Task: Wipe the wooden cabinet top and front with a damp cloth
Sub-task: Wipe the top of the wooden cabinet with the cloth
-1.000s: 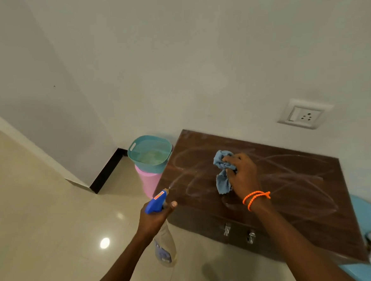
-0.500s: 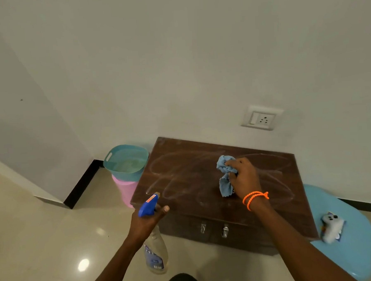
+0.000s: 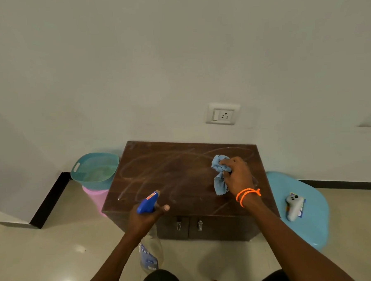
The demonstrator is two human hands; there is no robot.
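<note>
While my right hand [image 3: 238,176] clutches the cloth [image 3: 219,175] on the streaked cabinet [image 3: 182,175] top, my left hand [image 3: 144,219] grips the spray bottle [image 3: 149,239]; I'd judge the front unwiped.

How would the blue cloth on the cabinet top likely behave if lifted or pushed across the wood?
The blue cloth is bunched in the right hand, with a corner drooping, so it is probably floppy and light. Pushed along the cabinet top, it would likely drag and smear rather than slide freely, judging by the streaks.
</note>
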